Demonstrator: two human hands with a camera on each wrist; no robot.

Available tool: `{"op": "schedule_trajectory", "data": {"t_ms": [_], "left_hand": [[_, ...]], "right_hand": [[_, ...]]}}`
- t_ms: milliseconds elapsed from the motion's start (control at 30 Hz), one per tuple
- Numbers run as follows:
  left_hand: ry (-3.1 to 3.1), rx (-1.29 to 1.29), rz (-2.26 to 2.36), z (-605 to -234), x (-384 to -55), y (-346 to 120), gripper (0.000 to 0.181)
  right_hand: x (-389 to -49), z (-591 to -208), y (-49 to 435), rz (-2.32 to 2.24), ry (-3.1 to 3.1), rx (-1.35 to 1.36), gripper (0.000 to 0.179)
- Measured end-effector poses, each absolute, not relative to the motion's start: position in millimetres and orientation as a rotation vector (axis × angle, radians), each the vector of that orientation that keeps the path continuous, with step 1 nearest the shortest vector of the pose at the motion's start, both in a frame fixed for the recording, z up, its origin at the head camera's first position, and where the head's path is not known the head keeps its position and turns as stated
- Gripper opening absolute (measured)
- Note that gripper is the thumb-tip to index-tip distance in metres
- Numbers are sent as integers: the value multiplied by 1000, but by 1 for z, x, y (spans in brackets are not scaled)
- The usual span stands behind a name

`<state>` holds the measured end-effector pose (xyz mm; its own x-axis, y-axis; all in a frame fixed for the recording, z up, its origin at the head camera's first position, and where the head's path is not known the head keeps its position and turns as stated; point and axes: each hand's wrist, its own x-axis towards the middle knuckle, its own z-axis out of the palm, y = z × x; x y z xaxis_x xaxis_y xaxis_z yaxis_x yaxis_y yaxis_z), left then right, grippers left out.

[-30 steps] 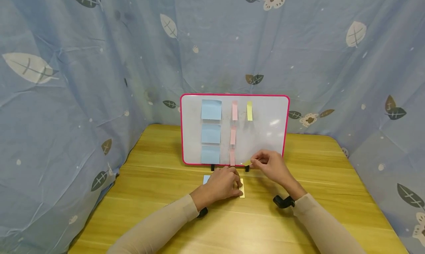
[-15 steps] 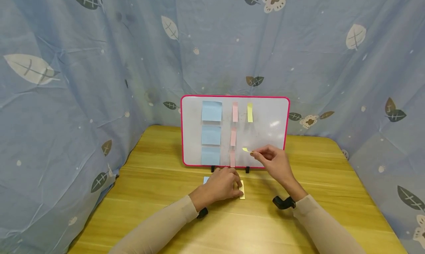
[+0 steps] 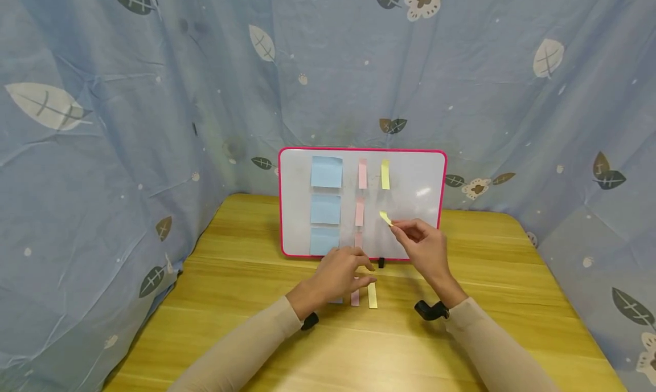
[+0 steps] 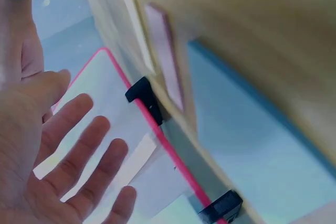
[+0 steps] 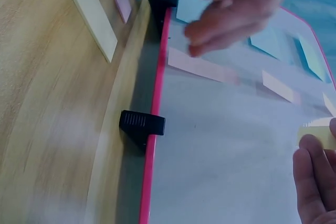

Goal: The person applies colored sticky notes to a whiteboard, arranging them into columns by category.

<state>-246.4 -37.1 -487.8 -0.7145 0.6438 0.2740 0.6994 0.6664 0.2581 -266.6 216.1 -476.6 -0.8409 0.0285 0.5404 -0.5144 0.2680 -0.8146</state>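
My right hand pinches a narrow yellow sticky note by its lower end, in front of the whiteboard. In the right wrist view this note shows between thumb and fingers. My left hand hovers over the sticky note pads with fingers spread, holding nothing. Beneath and beside it lie a yellow pad, a pink pad and a blue pad, which the hand mostly hides in the head view. A yellow note is stuck near the board's top.
Three blue notes and three pink notes hang in columns on the board. Black feet hold its lower edge on the wooden table. A patterned curtain surrounds the table.
My right hand has raised the yellow note from the board's lower edge to about mid-height. My left hand has lifted off the yellow pad and moved slightly left, uncovering part of the pink pad.
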Motion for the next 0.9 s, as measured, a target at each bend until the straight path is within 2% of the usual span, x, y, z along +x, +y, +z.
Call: {"op": "schedule_trajectory", "data": {"t_ms": [467,900], "left_hand": [[-2455,-990,-642,-465,-263,-36,15],[-2408,-930,-640,-454,-273,-31,16]], "right_hand": [[-278,-478,198,1431,-1957,471,5],[-287,-477,192,1278,-1937,465,6]]}}
